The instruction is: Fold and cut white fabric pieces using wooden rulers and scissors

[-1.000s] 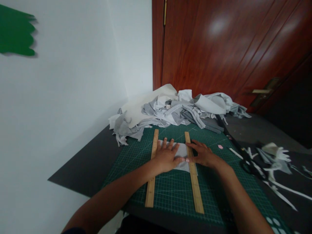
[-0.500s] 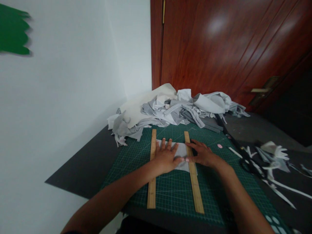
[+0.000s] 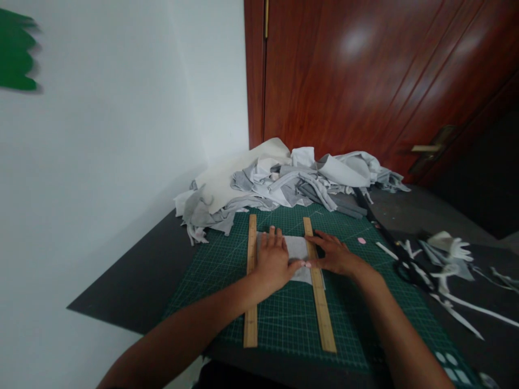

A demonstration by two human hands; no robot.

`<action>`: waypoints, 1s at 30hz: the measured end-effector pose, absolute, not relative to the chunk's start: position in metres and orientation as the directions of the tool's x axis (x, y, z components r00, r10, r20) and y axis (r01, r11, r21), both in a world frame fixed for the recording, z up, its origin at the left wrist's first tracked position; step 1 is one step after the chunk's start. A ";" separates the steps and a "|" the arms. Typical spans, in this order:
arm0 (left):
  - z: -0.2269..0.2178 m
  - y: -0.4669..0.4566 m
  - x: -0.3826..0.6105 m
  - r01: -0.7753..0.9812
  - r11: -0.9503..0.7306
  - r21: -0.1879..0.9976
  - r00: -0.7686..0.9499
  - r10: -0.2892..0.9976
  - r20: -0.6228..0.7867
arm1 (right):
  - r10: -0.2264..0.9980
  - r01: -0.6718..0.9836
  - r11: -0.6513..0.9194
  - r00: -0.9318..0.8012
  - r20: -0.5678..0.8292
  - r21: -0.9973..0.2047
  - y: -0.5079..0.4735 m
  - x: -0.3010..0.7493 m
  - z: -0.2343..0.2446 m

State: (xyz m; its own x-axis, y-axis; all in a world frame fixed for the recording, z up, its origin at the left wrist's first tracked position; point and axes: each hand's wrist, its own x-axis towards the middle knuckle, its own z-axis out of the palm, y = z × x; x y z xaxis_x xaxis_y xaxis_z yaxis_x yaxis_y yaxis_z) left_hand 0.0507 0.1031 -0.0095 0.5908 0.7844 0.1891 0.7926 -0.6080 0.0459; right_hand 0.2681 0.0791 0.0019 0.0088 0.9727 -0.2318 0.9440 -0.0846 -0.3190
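Note:
A piece of light grey fabric (image 3: 297, 248) lies flat on the green cutting mat (image 3: 284, 329), between two wooden rulers. My left hand (image 3: 272, 266) rests palm down on the fabric, fingers stretched forward, close beside the left ruler (image 3: 251, 324). My right hand (image 3: 333, 255) is at the right ruler (image 3: 323, 316), which overlaps the fabric's right side. Its thumb and index finger are spread apart and reach across that ruler, pressing on it. The two thumb tips nearly meet over the fabric. My left palm hides part of the cloth.
Grey and white fabric scraps (image 3: 284, 181) are heaped at the back, before a wooden door (image 3: 344, 81). Black scissors (image 3: 407, 268) and cut strips (image 3: 462, 305) lie at the right. A pink oval piece (image 3: 361, 241) sits on the mat. A white wall (image 3: 121, 135) borders the left.
My left hand's fingers have drawn closer together on the fabric. The whole view has shifted slightly; the rulers and my right hand keep about the same places on the mat.

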 end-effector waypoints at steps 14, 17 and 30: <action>0.002 0.114 0.045 0.757 -0.653 -0.001 0.641 0.743 0.194 | 0.976 0.942 -0.063 -0.012 -0.218 -0.330 0.080 0.271 -0.001; 0.002 0.125 0.042 0.735 -0.678 -0.008 0.662 0.715 0.223 | 0.976 0.939 -0.056 -0.020 -0.216 -0.339 0.080 0.272 -0.002; -0.002 0.169 0.033 0.697 -0.714 0.068 0.681 0.689 0.248 | 0.972 0.933 -0.065 -0.022 -0.235 -0.354 0.081 0.274 -0.003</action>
State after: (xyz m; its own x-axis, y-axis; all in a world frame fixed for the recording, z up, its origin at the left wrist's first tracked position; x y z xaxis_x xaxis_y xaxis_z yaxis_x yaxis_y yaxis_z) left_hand 0.0328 0.1692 -0.0021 0.6811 0.6888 0.2481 0.6970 -0.7138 0.0682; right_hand 0.2735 0.0814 -0.0031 -0.0216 0.9718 -0.2350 0.9331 -0.0649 -0.3538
